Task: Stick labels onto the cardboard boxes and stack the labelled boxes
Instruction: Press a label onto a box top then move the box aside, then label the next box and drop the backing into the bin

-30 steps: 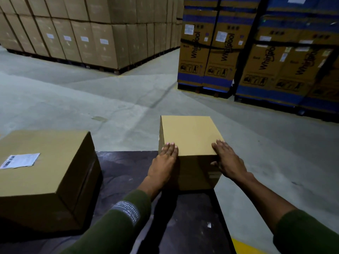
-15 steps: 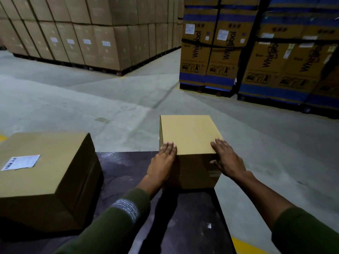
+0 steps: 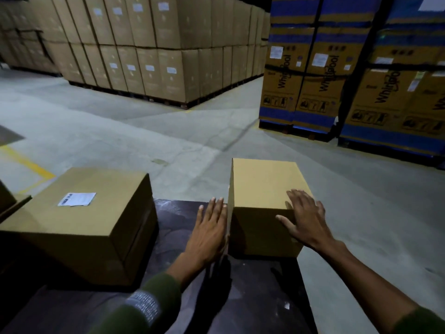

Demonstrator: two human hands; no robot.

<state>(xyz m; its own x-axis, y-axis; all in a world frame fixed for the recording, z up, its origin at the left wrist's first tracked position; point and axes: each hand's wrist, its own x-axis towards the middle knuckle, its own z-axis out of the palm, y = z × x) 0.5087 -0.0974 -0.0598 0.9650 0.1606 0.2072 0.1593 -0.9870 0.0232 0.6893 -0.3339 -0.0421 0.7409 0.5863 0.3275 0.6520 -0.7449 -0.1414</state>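
Nearest to us, two green sleeves (image 3: 144, 307) reach forward over a dark bench (image 3: 252, 297). Our left hand (image 3: 209, 233) lies flat, fingers straight and close together, its palm against the left side face of a small unlabelled box (image 3: 262, 184). Our right hand (image 3: 305, 218) has its fingers spread and relaxed over the box's near right top corner, the thumb extended across the front face; whether the palm presses the cardboard we cannot tell. The small unlabelled box stands between the two hands at the far right corner of the bench. Well to the left of the left hand, a larger box (image 3: 79, 220) rests on the same bench, bearing a white label (image 3: 77, 199) on its top face, slightly askew. Beyond the hands lies the grey concrete floor (image 3: 168, 131), with a yellow line (image 3: 26, 162) at far left. Farther still, ahead and left, stand stacked plain cartons (image 3: 154, 44) on pallets; ahead and right, blue-banded printed cartons (image 3: 313, 75) rise in strapped stacks.
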